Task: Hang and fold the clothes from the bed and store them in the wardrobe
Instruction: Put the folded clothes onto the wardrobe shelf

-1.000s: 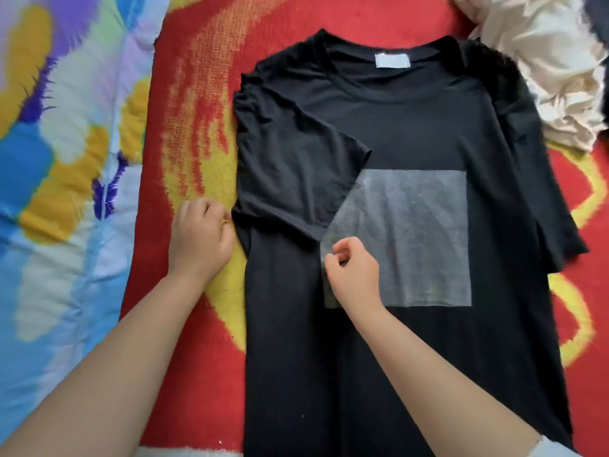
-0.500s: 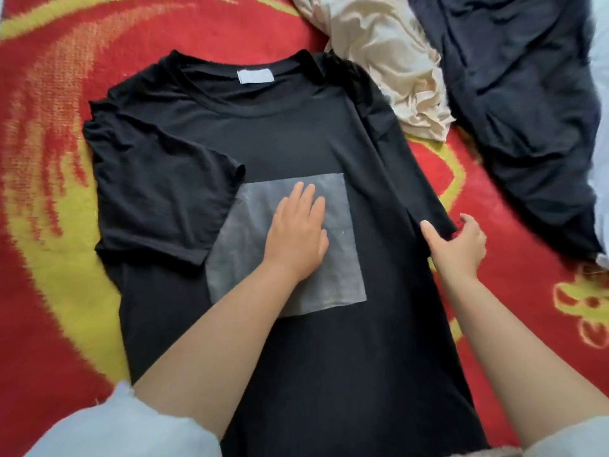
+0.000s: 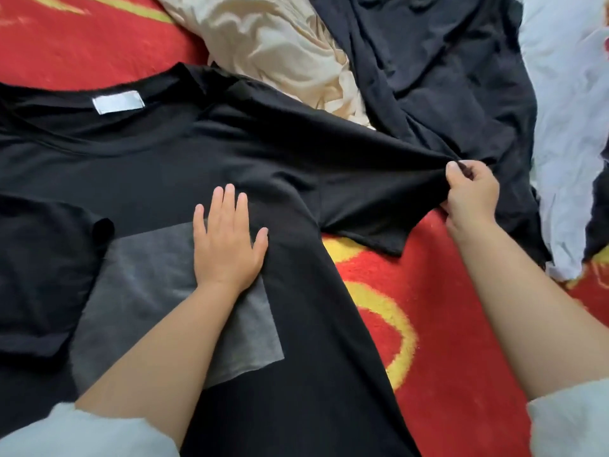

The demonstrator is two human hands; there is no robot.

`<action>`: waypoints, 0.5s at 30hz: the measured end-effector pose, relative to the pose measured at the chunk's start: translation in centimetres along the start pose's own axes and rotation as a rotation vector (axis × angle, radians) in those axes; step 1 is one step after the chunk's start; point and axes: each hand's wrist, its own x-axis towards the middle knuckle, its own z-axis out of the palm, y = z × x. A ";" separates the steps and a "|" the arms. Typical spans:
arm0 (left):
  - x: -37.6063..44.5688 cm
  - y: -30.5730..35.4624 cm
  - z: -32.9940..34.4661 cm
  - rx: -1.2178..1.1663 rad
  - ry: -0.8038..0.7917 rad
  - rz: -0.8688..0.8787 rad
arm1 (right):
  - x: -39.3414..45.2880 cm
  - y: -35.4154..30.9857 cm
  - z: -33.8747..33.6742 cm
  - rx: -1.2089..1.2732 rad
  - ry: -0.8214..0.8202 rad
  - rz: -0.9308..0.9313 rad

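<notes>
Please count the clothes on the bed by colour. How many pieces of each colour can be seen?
Black: 1, the T-shirt under the hands
Dark navy: 1, the crumpled garment
Cream: 1, the crumpled garment
White: 1, the cloth at the right edge
Total: 4

A plush red blanket [image 3: 445, 324] with yellow ring and stripe patterns covers the bed and fills the background. Soft, even daylight falls across it, casting only faint shadows. No walls or floor show.
</notes>
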 end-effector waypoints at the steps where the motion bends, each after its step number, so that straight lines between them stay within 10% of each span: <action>1: 0.1 0.0 0.3 -0.009 0.021 -0.001 | 0.9 0.3 0.3 -0.031 0.024 -0.002; 15: 1.0 0.4 0.7 -0.007 0.006 0.017 | -0.4 -0.6 1.6 0.014 -0.196 -0.024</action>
